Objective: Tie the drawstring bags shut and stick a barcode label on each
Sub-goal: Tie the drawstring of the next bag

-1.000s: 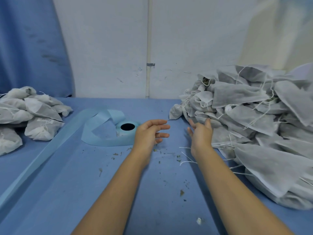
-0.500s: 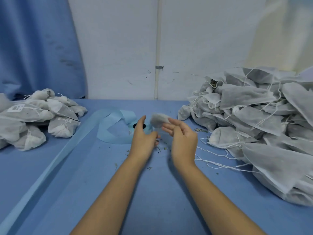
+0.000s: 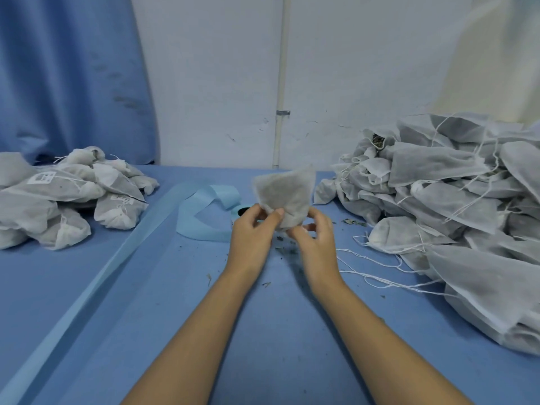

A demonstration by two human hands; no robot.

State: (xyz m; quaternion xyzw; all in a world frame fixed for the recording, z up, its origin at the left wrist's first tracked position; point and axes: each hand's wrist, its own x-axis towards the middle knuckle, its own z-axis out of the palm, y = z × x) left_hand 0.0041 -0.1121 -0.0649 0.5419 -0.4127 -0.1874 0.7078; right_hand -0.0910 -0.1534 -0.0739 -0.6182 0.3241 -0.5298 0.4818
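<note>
Both hands, left hand [image 3: 252,229] and right hand [image 3: 317,239], pinched one drawstring bag [image 3: 285,194] (mouth downward) above the blue table [image 3: 146,302], fingers curled on it.

Single head-worn wide-angle view, looking forward and down over blue table [image 3: 146,287] toward white wall [image 3: 219,83], close above forearms

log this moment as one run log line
left hand: grips bag | right hand: grips bag | bag: held above table | label: none seen
</note>
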